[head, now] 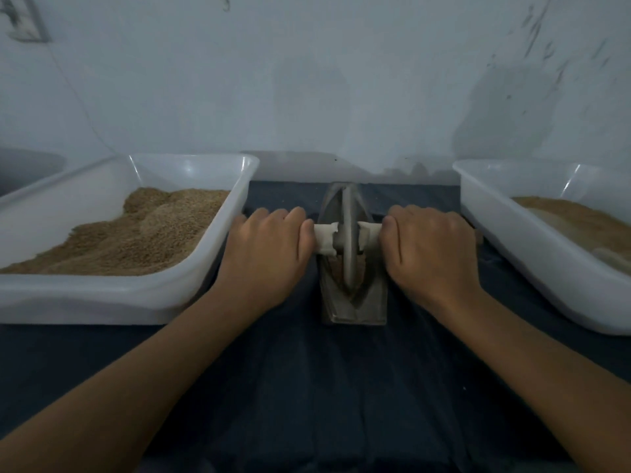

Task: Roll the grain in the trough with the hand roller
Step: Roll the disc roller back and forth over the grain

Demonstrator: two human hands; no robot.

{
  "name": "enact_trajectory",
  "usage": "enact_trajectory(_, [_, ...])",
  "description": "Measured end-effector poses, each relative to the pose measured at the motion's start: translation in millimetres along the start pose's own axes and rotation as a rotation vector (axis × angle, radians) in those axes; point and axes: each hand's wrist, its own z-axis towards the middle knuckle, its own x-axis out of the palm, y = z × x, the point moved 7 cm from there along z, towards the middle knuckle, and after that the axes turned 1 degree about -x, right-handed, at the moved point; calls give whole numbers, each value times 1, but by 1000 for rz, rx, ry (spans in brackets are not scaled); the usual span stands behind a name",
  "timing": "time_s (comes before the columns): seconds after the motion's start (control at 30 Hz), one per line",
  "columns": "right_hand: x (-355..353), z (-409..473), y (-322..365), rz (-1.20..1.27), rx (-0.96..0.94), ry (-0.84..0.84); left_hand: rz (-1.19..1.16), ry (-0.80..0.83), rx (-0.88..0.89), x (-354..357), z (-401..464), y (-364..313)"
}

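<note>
- Head view: a gray trough [355, 302] sits in the middle of the dark tabletop [307, 387].
- The roller [348, 238] stands in it, wheel down.
- A little grain [336, 273] shows at the wheel's 7 o'clock.
- The left hand [269, 244] has its grip curled tight round the left handle; the right hand [430, 244] has its grip tight on the right one.
- A white tray [102, 295] lies at 9 o'clock, another tray [546, 268] at 3 o'clock.
- I think the rolling is going on now. Next, push the wheel evenly toward 12 o'clock, then back.

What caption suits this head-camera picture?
Both hands, left and right, grip the hand roller in the trough.
</note>
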Motion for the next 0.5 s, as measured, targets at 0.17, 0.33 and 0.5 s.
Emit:
enact_trajectory(0.17, [14,10,-7,-11,61,8,84,22,50,19,19,1])
enact_trajectory(0.33, [78,48,-38,-56,183,276,228,169,28,57,61,2])
enact_trajectory(0.5, [113,74,-60,54,250,449,109,273,-102,77,103,16])
